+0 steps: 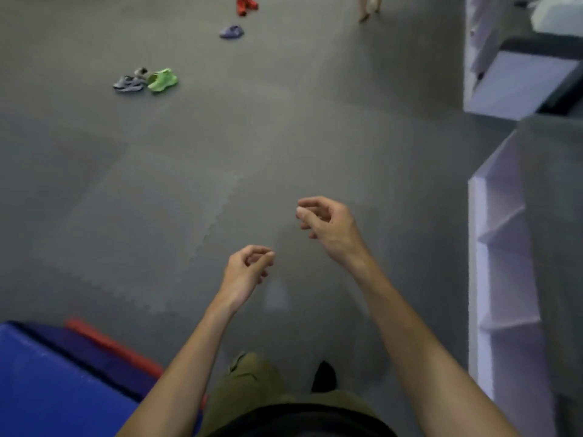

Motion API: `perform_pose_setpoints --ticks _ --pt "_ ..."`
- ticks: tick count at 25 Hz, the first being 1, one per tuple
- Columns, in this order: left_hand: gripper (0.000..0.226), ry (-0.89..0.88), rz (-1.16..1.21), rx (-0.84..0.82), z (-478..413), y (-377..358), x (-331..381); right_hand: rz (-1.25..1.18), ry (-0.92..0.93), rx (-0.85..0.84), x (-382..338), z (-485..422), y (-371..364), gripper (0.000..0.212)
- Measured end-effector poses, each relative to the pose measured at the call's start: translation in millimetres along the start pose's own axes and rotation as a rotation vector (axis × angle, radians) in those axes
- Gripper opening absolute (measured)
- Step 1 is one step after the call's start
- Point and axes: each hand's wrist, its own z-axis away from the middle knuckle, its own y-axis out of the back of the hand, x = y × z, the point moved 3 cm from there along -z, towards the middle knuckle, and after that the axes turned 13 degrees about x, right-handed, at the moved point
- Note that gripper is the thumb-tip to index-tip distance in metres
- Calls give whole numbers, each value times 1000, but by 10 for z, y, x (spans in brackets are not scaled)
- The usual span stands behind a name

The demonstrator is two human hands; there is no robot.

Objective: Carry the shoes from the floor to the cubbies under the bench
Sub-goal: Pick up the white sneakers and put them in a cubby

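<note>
Shoes lie scattered on the grey floor far ahead: a bright green shoe (163, 80) beside a grey sneaker (128, 83), a purple shoe (232, 32) further off, and red shoes (246, 4) at the top edge. The white bench with cubbies (501, 266) stands along the right side. My left hand (247, 268) and my right hand (328, 222) hover in front of me over bare floor, both empty with fingers loosely curled. Neither hand is near any shoe.
A blue and red padded mat (63, 373) fills the lower left corner. Another white unit (520, 80) stands at the upper right. Another person's bare legs (369, 7) show at the top. Grey interlocking floor tiles (189, 184) stretch between me and the shoes.
</note>
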Motion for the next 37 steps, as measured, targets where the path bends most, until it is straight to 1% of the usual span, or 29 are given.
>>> perform_pose_setpoints --ticks 2,5,9,12,15,18,22,24,26,28,31,34,37 --pt "22 9 66 56 -371 -20 153 15 30 -83 -99 -460 -172 8" --pt "21 31 146 136 -1096 -119 382 99 30 -179 -35 -1163 -456 9" --pt "3 -17 256 208 -2334 -188 1043 187 -48 -243 126 -2225 -827 11" --pt "2 -112 290 208 -3339 -174 1758 230 -126 -232 131 -3038 -1016 12" --pt "5 -218 270 189 -4295 -182 2513 202 -135 -199 -40 -3951 -1257 12" --pt "8 -218 271 178 -5086 -281 2929 178 -154 -156 -207 -4789 -1528 13" --pt "14 -129 228 155 -6083 -563 2994 159 -130 -182 -370 -5992 -2037 14" --pt "12 -70 213 151 -6700 -751 2976 128 -82 -202 -501 -6764 -2362 13" --pt "10 -17 160 146 -7288 -885 2980 93 -8 -232 -743 -7540 -2697 12" --pt "6 59 110 173 -7832 -954 3019 65 26 -262 -1029 -8276 -2985 12" --pt "5 95 138 197 -8638 -938 3218 56 117 -330 -1424 -9263 -3386 11" --pt "4 114 153 289 -9412 -793 3512 120 96 -390 -1549 -10033 -3804 12" --pt "11 47 235 410 -10296 -504 3938 184 70 -484 -1469 -10727 -4442 12"
